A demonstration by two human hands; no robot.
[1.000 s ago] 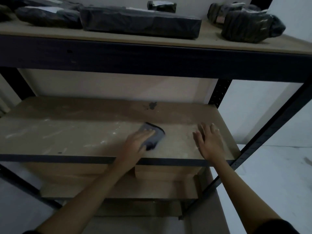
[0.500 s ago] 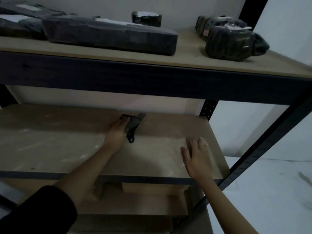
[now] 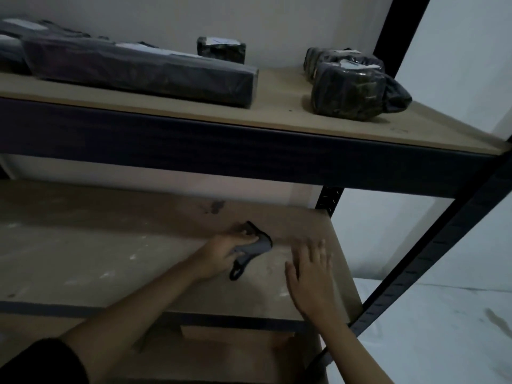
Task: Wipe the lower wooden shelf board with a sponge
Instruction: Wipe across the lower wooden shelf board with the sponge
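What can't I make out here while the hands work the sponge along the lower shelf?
Head view only:
- Sponge: partly covered by the left hand; its material is unclear in the dim light.
- Lower shelf board: left end cut off by the frame edge.
- Right hand: blurred; contact with the board uncertain.
- Wrapped packages above: labels unreadable.
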